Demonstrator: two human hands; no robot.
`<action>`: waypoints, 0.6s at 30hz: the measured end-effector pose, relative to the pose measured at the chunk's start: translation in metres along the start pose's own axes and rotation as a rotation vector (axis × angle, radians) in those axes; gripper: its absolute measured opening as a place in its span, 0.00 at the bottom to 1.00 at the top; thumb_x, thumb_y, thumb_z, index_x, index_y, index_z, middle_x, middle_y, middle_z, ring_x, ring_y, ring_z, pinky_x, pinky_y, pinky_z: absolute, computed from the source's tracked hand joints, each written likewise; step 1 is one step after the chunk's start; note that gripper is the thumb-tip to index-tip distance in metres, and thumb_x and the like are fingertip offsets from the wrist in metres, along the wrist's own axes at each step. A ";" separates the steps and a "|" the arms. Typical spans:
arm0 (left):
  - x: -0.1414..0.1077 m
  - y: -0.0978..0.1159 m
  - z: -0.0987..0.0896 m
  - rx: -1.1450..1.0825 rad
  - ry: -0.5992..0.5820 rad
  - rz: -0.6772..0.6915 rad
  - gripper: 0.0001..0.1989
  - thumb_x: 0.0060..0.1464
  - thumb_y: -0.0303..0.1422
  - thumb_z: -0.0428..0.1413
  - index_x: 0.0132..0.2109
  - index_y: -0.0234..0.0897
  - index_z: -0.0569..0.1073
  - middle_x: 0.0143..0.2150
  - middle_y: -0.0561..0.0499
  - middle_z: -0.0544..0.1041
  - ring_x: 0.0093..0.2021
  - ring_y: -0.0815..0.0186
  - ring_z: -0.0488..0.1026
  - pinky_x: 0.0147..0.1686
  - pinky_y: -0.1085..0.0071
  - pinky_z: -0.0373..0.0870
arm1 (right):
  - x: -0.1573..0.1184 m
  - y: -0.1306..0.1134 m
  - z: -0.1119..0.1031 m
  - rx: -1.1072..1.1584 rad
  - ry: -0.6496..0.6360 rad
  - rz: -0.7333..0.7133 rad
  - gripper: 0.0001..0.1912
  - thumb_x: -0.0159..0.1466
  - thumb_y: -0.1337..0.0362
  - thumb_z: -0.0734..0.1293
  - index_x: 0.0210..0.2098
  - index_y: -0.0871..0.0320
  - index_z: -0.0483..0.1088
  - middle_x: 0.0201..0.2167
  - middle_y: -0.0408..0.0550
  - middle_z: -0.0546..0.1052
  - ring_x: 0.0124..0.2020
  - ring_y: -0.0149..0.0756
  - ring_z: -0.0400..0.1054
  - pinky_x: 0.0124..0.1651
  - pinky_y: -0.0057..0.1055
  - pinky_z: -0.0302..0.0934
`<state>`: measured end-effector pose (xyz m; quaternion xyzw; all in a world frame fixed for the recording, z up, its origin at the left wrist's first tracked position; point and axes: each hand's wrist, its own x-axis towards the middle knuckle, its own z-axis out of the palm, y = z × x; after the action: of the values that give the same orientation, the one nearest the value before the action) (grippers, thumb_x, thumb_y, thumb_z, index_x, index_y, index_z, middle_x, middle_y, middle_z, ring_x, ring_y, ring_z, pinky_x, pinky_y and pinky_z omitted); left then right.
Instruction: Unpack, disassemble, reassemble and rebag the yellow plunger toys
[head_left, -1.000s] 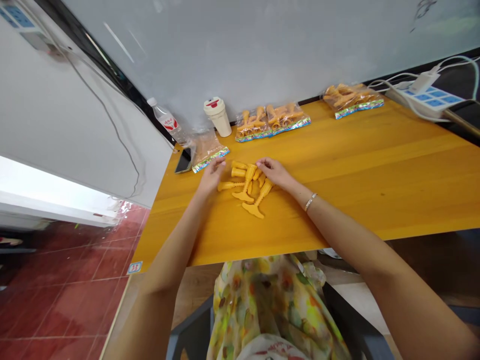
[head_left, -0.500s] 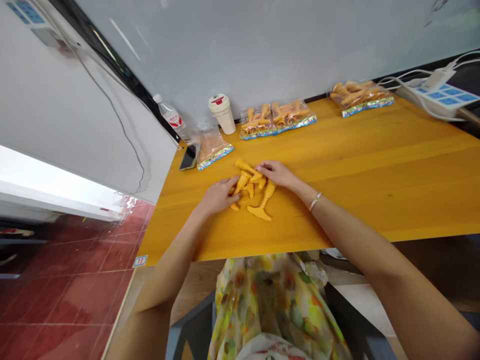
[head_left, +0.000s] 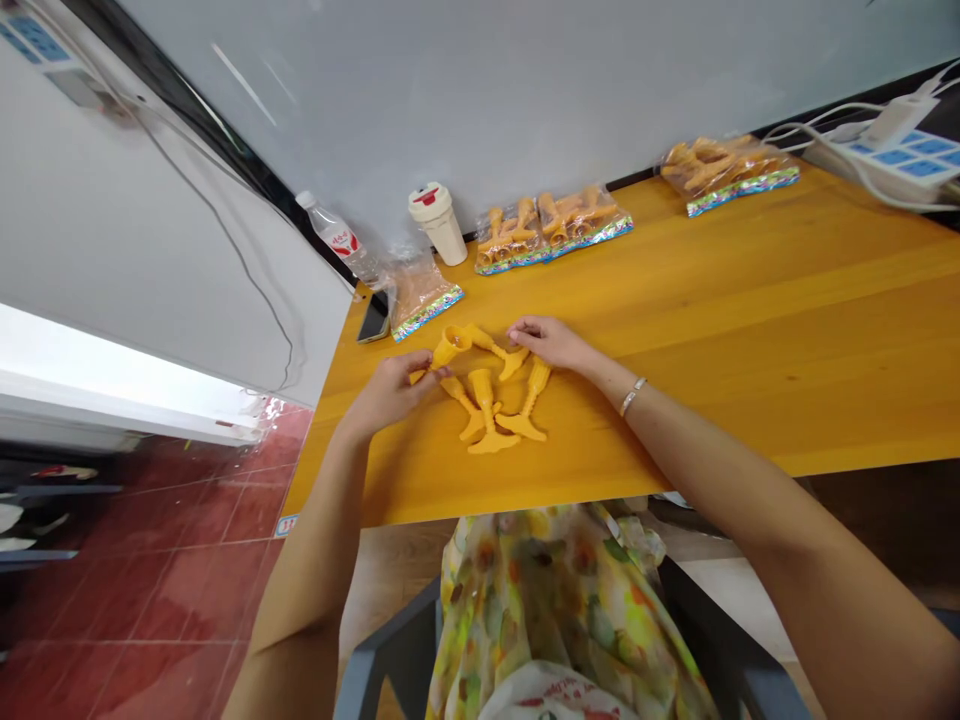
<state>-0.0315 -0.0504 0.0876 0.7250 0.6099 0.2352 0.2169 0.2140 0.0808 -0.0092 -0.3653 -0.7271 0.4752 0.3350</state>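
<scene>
My left hand (head_left: 394, 392) pinches a yellow plastic T-shaped piece with a flared cup end (head_left: 452, 342) between thumb and fingers, its cup tilted up. My right hand (head_left: 551, 342) hovers with loosely bent fingers and nothing visible in them, just above the crossbar of a second yellow piece (head_left: 486, 341). Nearer to me lie several more such pieces: one in the middle (head_left: 484, 400), one on its right (head_left: 531, 400), and one on its left (head_left: 461, 397), partly overlapped. They rest in a loose fan with their crossbars toward me.
Along the wall stand a water bottle (head_left: 339, 238), a lidded cup (head_left: 439, 225) and bags of yellow pieces (head_left: 510, 238), (head_left: 585, 220), (head_left: 731, 172). A flattened clear bag (head_left: 421, 292) lies beside a phone (head_left: 374, 317). A power strip (head_left: 900, 155) with white cables sits at the far right.
My left hand has moved left and lifted a yellow piece off the cluster. The pieces now lie spread apart. My right hand has come off the piece it was touching.
</scene>
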 end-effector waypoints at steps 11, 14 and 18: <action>0.055 -0.012 0.013 -0.814 0.329 -0.240 0.15 0.47 0.40 0.68 0.38 0.37 0.78 0.42 0.47 0.83 0.45 0.60 0.80 0.48 0.65 0.74 | 0.003 0.004 -0.001 0.047 0.095 -0.026 0.07 0.65 0.63 0.66 0.38 0.58 0.75 0.39 0.50 0.82 0.41 0.39 0.75 0.51 0.39 0.69; 0.078 -0.003 0.031 -1.033 0.256 -0.192 0.12 0.50 0.37 0.67 0.39 0.37 0.78 0.51 0.47 0.81 0.50 0.62 0.79 0.50 0.67 0.73 | 0.000 -0.001 -0.002 0.104 0.177 -0.090 0.11 0.64 0.60 0.68 0.43 0.58 0.74 0.43 0.51 0.80 0.45 0.40 0.74 0.55 0.42 0.68; 0.107 0.021 0.063 -1.134 0.094 -0.121 0.10 0.57 0.37 0.64 0.42 0.36 0.79 0.47 0.47 0.82 0.49 0.64 0.78 0.52 0.67 0.73 | -0.005 -0.014 -0.005 0.279 0.145 -0.192 0.24 0.62 0.47 0.72 0.51 0.53 0.72 0.45 0.47 0.79 0.46 0.37 0.73 0.55 0.39 0.68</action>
<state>0.0381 0.0502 0.0583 0.4477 0.4376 0.5450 0.5577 0.2174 0.0750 0.0045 -0.2775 -0.6596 0.5096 0.4776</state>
